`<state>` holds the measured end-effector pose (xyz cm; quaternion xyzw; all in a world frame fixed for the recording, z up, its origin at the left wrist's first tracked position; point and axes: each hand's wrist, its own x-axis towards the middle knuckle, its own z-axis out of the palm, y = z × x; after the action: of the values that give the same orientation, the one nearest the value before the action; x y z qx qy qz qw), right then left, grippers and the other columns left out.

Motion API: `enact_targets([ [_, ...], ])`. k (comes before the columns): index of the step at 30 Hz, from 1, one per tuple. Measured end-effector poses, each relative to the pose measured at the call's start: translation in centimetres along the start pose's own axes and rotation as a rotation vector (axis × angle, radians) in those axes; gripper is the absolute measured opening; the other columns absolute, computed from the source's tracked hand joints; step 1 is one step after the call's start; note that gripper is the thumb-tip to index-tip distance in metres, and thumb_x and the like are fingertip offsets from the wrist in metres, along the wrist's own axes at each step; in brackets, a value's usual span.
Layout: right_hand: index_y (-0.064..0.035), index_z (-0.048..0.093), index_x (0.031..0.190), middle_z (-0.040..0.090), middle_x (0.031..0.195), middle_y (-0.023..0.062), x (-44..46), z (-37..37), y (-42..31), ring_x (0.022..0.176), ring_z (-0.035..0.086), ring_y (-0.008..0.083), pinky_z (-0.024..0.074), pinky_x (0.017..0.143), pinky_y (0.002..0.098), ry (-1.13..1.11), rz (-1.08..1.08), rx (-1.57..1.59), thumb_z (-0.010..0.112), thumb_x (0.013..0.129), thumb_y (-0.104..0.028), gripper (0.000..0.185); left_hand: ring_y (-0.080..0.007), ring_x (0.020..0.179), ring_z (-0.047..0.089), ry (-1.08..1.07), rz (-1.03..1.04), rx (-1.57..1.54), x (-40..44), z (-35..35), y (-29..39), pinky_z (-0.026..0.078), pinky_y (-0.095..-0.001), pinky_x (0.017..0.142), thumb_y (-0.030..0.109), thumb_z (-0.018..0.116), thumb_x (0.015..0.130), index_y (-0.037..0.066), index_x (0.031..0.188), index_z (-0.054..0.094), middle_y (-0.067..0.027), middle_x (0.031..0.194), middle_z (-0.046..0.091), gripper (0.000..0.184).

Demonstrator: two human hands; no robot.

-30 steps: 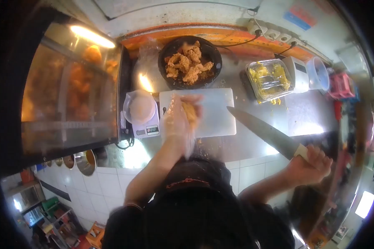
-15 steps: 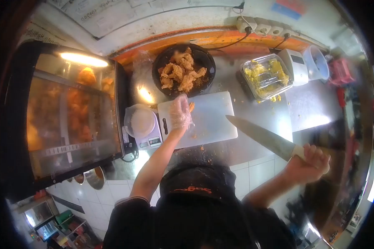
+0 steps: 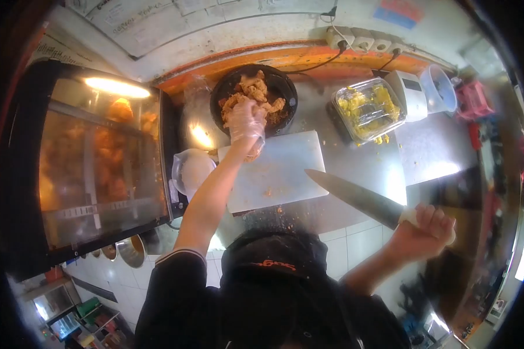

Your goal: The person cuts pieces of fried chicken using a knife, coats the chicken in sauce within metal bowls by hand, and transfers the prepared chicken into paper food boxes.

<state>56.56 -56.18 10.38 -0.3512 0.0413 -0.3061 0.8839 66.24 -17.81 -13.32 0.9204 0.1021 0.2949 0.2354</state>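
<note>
My left hand [image 3: 247, 121], in a clear plastic glove, reaches into a black bowl [image 3: 288, 87] of fried chicken [image 3: 254, 87]. Its fingers curl over a piece at the near side of the heap; the fingertips are partly hidden. Below the gloved wrist, a brown piece [image 3: 254, 156] shows at the far edge of the white cutting board [image 3: 285, 168]. My bare right hand [image 3: 425, 232] is closed around the light handle of a large kitchen knife [image 3: 361, 196]. The blade points left, its tip over the board's right edge. Crumbs dot the board.
A heated display case [image 3: 105, 157] stands at the left. Beside the board is a scale with a clear plastic tub [image 3: 193, 171]. At the right are a clear container of yellow-green food [image 3: 370, 110], a white device [image 3: 409, 96] and a pink basket [image 3: 473, 100]. Power sockets [image 3: 364, 41] line the wall.
My left hand has moved from the board forward into the bowl and onto the chicken. My right hand still holds the knife, shifted slightly left in view.
</note>
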Motion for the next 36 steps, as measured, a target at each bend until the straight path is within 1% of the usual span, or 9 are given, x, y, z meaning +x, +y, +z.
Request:
enact_targets([
  [4,-0.0157,0.041,0.072,0.028,0.061,-0.0036,-0.2,0.3,0.4,0.055,0.027,0.0092,0.0263,0.053,0.0277,0.041,0.012,0.02,0.057,0.101,-0.021,0.033,-0.0274,0.102,0.065,0.0,-0.395,-0.452,-1.1,-1.2,-4.1,0.052,-0.0395,0.089,0.024,0.07,0.095,0.005,0.123,0.063,-0.0164,0.109,0.069,0.035],
  [6,-0.0157,0.041,0.072,0.029,0.061,-0.0035,-0.4,0.6,0.9,0.055,0.027,0.0092,0.0264,0.053,0.0276,0.017,0.027,0.055,0.057,0.101,-0.021,0.033,-0.0292,0.107,0.065,-0.117,-0.818,-1.645,-2.7,-6.7,-2.5,0.053,-0.041,0.093,0.026,0.066,0.097,0.005,0.131,0.061,-0.0185,0.123,0.066,0.039],
  [7,-0.0157,0.042,0.072,0.03,0.062,-0.0036,-0.5,1.0,1.0,0.055,0.028,0.0091,0.0272,0.053,0.0276,-0.057,0.045,0.09,0.056,0.101,-0.021,0.033,-0.0292,0.107,0.065,-0.106,-0.81,-1.631,-3.3,-9.3,-0.9,0.053,-0.041,0.093,0.026,0.066,0.097,0.005,0.131,0.061,-0.0185,0.123,0.066,0.039],
  [9,-0.0158,0.042,0.072,0.032,0.062,-0.0038,-0.4,2.2,1.3,0.055,0.03,0.009,0.028,0.053,0.0276,-0.144,0.082,0.154,0.055,0.102,-0.021,0.033,-0.0262,0.107,0.063,-0.075,-0.84,-2.387,-4.1,-13.5,3.0,0.054,-0.0392,0.094,0.028,0.06,0.099,0.005,0.133,0.058,-0.0171,0.128,0.062,0.041],
  [15,-0.0157,0.044,0.083,0.037,0.063,-0.0046,-2.1,7.6,-1.2,0.054,0.035,0.0092,0.0331,0.054,0.0288,-0.576,0.259,0.676,0.047,0.104,-0.019,0.022,-0.0303,0.111,0.061,0.263,-0.744,-2.282,-6.6,-20.0,8.2,0.053,-0.0451,0.096,0.031,0.059,0.101,0.005,0.133,0.06,-0.0156,0.13,0.062,0.042],
  [18,-0.016,0.043,0.083,0.039,0.064,-0.0045,-4.3,10.1,-2.4,0.053,0.037,0.0097,0.0342,0.054,0.0285,-0.667,0.193,0.668,0.045,0.105,-0.021,0.022,-0.0308,0.107,0.063,0.197,-0.555,-2.282,-7.9,-22.8,9.5,0.055,-0.0469,0.092,0.038,0.055,0.104,0.007,0.136,0.055,-0.0151,0.123,0.063,0.045],
  [22,-0.0165,0.044,0.083,0.042,0.064,-0.0034,-6.2,11.2,-2.9,0.054,0.039,0.0099,0.0366,0.054,0.0282,-0.72,0.217,0.656,0.044,0.105,-0.022,0.022,-0.0269,0.102,0.062,0.475,-0.564,-2.206,-7.6,-25.4,11.8,0.057,-0.0417,0.088,0.036,0.055,0.104,0.008,0.125,0.056,-0.0108,0.113,0.062,0.035],
  [27,-0.0164,0.044,0.085,0.042,0.064,-0.003,-7.5,11.1,-3.1,0.053,0.039,0.0103,0.0378,0.054,0.0281,-0.722,0.244,0.661,0.044,0.105,-0.022,0.021,-0.0227,0.094,0.062,0.549,-0.52,-2.223,-7.6,-26.8,11.8,0.052,-0.0328,0.089,0.032,0.062,0.1,0.007,0.113,0.06,-0.0094,0.103,0.065,0.028],
  [36,-0.0145,0.043,0.084,0.04,0.064,-0.0036,-9.0,10.6,-4.3,0.052,0.038,0.0094,0.0354,0.053,0.0256,-0.677,0.21,0.608,0.048,0.101,-0.017,0.018,-0.0207,0.09,0.066,0.483,-0.484,-2.307,-7.0,-28.0,14.1,0.055,-0.0341,0.084,0.023,0.055,0.104,0.007,0.103,0.059,-0.0095,0.089,0.069,0.016],
])
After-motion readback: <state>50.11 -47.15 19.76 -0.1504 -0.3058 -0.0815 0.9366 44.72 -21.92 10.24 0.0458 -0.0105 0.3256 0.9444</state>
